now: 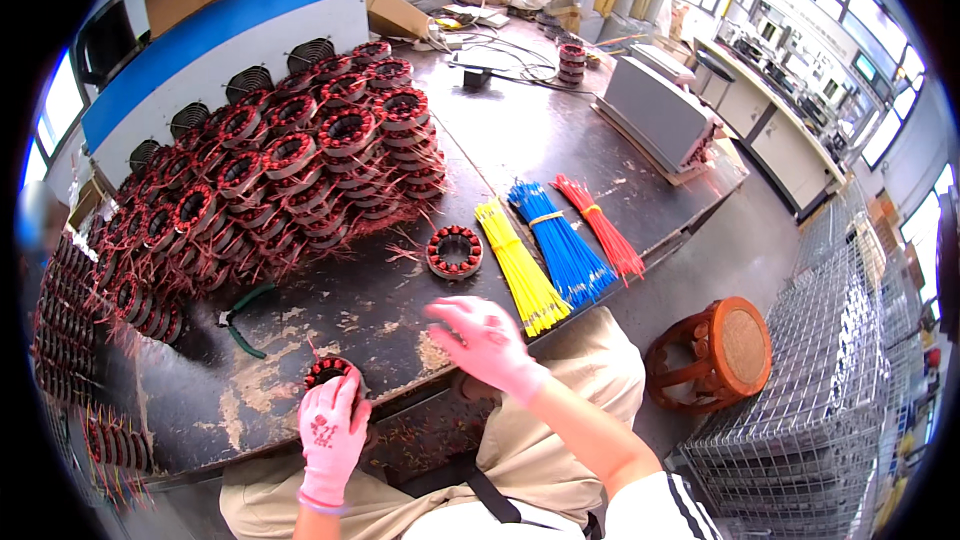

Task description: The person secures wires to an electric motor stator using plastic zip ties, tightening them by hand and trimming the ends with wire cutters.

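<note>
My left hand [333,432], in a pink glove, grips a motor stator [327,371] with red windings near the bench's front edge; the palm and fingers cover part of the ring. My right hand [487,342], also pink-gloved and slightly blurred, hovers over the bench edge with fingers stretched and parted, nothing visible in them. Just beyond it lies another stator [454,253], flat. To its right are banded bundles of yellow wires [522,275], blue wires [565,250] and red wires [604,230]. Green-handled pliers [243,322] rest left of centre.
Stacked stators [290,155] fill the bench's left side against a blue-and-white panel [230,45]. A grey box-like block [655,115] stands at the far right of the bench [400,320]. A wooden stool [712,352] and wire mesh cages [795,410] stand at right.
</note>
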Motion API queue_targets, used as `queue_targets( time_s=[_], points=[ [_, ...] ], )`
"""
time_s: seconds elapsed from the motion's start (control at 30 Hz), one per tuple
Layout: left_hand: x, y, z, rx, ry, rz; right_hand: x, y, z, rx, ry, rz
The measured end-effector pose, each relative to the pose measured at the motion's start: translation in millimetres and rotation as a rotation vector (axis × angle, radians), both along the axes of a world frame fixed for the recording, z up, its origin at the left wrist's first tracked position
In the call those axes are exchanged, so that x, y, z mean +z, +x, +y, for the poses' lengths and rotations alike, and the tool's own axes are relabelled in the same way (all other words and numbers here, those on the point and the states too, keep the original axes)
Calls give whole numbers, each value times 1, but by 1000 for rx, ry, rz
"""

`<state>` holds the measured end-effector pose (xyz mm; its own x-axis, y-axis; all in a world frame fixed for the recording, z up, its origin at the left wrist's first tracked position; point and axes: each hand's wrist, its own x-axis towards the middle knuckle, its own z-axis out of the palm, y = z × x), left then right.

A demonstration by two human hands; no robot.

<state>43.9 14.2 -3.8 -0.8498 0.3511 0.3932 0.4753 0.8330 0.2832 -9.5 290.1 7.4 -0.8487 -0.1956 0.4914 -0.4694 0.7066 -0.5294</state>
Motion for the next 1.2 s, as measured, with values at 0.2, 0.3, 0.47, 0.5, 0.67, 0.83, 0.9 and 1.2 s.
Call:
queue_targets(
  time_s=[0.2, 0.3, 0.47, 0.5, 0.67, 0.83, 0.9, 1.2],
  points=[
    [10, 20, -9, -42, 34, -27, -9, 39, 120, -606, 199, 3],
    [9, 17, 14, 39, 62, 20, -23, 37, 120, -607, 363, -182],
    [-5, 10, 6, 45, 82, 68, -27, 25, 115, -588, 289, -309],
    [-4, 14, 7, 64, 122, 64, -25, 24, 116, -573, 273, -323],
    [7, 24, -11, -4, 131, 51, -5, 26, 105, -627, 334, -232],
    [-10, 17, 1, 21, 107, 124, -7, 29, 116, -616, 162, -305],
    [-14, 14, 2, 11, 69, 138, -4, 33, 123, -581, 112, -340],
    [7, 23, -37, -54, 273, 92, 48, 95, 99, -731, -200, -204]
  ],
)
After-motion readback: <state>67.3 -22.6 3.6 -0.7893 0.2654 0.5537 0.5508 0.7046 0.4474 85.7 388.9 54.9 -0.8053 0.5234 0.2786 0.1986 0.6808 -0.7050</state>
